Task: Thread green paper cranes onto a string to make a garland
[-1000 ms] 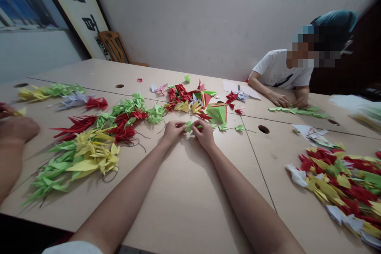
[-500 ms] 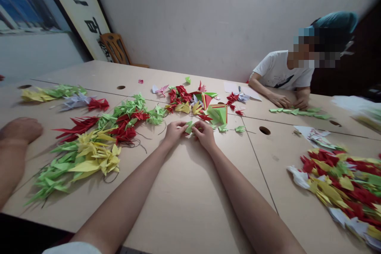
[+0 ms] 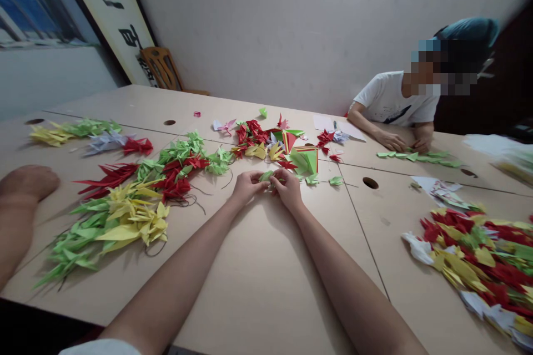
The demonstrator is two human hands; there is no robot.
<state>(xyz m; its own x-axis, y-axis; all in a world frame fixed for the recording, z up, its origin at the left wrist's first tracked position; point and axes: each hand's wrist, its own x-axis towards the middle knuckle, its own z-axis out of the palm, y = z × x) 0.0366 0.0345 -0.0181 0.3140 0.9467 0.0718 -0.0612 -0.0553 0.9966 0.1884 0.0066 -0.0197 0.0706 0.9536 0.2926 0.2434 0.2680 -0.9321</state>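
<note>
A small piece of folded green paper is pinched between my two hands above the middle of the table. My left hand has its fingertips closed on the left side of the paper. On the other side, my right hand grips it, fingers bent together. Fingers hide much of the paper, so its exact shape is unclear. Just beyond lie green, red and yellow paper squares. Small green folded pieces rest to the right of my hands, and red paper cranes sit behind them.
Strung green, red and yellow paper cranes spread across the left. Another large colourful heap fills the right. A co-worker sits across, hands over a green paper row. Another person's fist rests at left.
The green paper between my fingers has tilted flatter and shows less of its face. My hands have shifted only slightly. The piles have stayed put.
</note>
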